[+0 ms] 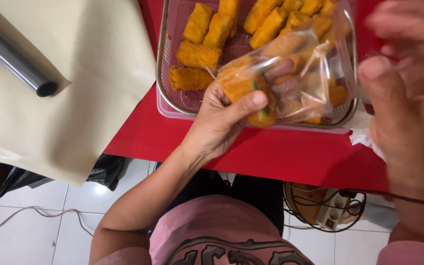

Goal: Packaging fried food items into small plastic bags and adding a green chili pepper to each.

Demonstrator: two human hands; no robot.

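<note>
My left hand (222,120) grips a clear plastic bag (310,78) with a breaded orange fried roll (241,86) and a green chilli inside it, held above the front edge of a wire basket (165,93). Several more golden fried rolls (199,54) lie in the basket, which sits in a clear tray on a red table (280,152). My right hand (408,98) hovers blurred at the right, close to the bag's open side, fingers apart and holding nothing visible.
A beige sheet (74,98) with a grey tube (13,56) on it covers the left. White paper (364,137) lies by the basket's right corner. Below the table edge are a tiled floor, a black bag (104,172), cables and a power strip (332,208).
</note>
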